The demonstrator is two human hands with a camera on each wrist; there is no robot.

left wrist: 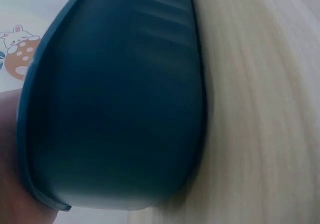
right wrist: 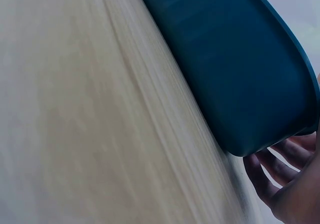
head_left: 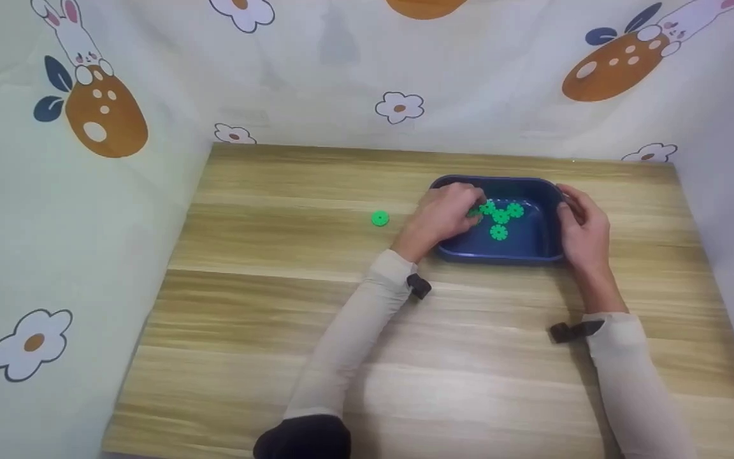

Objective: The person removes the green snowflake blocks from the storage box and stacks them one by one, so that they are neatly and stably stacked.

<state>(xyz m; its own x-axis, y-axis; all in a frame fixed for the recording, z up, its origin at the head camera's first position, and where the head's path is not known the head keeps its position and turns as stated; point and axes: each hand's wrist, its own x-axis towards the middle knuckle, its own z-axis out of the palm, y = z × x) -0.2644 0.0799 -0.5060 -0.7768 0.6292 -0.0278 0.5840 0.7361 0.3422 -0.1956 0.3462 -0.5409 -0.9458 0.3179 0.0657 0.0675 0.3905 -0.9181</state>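
A dark blue rectangular basin (head_left: 501, 258) stands on the wooden table, with several green notched plastic discs (head_left: 499, 217) inside. My left hand (head_left: 441, 213) reaches over its left rim, fingers curled down, and pinches a green disc at the fingertips, partly hidden by the fingers. My right hand (head_left: 587, 233) grips the basin's right end, thumb at the rim and fingers round the outside. The right wrist view shows those fingers (right wrist: 282, 166) against the basin's outer wall (right wrist: 240, 73). In the left wrist view the basin's side (left wrist: 115, 98) hides most of the left hand.
One more green disc (head_left: 380, 218) lies alone on the table (head_left: 265, 306), left of the basin. A printed cloth (head_left: 316, 83) with rabbits and flowers hangs behind the table and along both sides. Dark wrist straps (head_left: 418, 286) sit on both sleeves.
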